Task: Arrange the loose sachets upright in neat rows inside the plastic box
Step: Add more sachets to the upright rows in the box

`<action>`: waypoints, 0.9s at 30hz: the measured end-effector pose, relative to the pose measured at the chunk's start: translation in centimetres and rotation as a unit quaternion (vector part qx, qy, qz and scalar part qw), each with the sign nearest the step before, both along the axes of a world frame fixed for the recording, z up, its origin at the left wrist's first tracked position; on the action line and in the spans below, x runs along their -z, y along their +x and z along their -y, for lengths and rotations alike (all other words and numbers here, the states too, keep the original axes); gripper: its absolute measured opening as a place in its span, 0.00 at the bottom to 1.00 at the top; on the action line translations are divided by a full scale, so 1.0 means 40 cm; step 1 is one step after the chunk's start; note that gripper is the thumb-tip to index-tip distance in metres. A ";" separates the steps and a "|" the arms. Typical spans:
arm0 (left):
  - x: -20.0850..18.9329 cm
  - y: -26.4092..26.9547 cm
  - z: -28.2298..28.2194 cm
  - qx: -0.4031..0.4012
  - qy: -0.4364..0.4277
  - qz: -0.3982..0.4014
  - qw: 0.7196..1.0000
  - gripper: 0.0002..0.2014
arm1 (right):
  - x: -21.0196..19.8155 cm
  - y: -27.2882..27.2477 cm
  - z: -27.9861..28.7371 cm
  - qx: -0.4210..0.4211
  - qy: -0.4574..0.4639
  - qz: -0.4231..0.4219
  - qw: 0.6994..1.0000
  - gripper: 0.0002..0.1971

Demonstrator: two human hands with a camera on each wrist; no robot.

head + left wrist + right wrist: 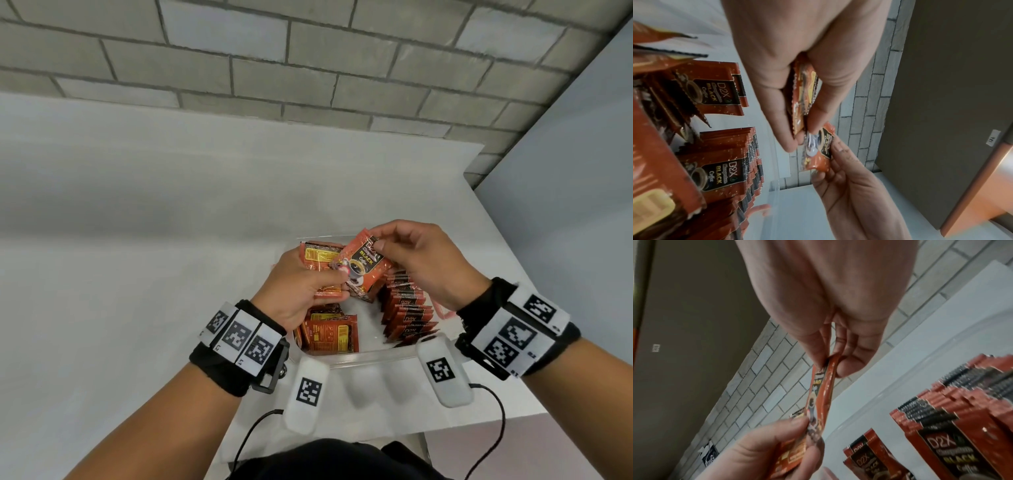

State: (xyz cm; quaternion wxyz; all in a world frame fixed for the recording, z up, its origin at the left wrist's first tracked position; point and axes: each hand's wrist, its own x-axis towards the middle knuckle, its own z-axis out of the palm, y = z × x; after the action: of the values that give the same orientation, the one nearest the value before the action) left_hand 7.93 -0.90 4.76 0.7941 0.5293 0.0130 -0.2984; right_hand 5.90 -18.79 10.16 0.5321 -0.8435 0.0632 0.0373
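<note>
Over the clear plastic box (370, 356) both hands meet. My left hand (301, 287) grips a small stack of orange coffee sachets (317, 260), edge-on in the left wrist view as the stack of sachets (801, 97). My right hand (421, 260) pinches the top corner of one sachet (363, 267), face up and tilted, whose lower end the left thumb also touches; the right wrist view shows that sachet (821, 395) nearly edge-on. Inside the box a row of upright sachets (407, 315) stands on the right and another group of sachets (329, 334) leans at the near left.
The box sits near the front right of a white table (171, 240), close to its right edge. A grey brick wall (308, 68) runs behind. Two white tagged wrist devices (306, 390) with cables hang by the near table edge.
</note>
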 end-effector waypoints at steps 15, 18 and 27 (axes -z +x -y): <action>-0.006 0.009 -0.008 -0.077 0.013 -0.001 0.997 0.09 | -0.052 0.042 0.058 -0.041 -0.191 -0.033 0.980 0.03; -0.004 0.019 -0.023 -0.112 -0.015 -0.040 0.993 0.04 | -0.027 0.048 0.076 -0.062 -0.260 -0.056 0.962 0.04; 0.013 0.024 -0.044 -0.141 -0.023 -0.046 0.989 0.07 | 0.072 0.065 0.036 -0.190 -0.423 -0.104 0.880 0.08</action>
State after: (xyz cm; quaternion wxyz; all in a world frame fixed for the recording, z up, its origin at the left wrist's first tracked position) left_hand 8.91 0.86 4.23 0.8389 0.4893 0.1168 -0.2080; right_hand 8.51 -20.24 7.30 0.0979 -0.9753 -0.0330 0.1951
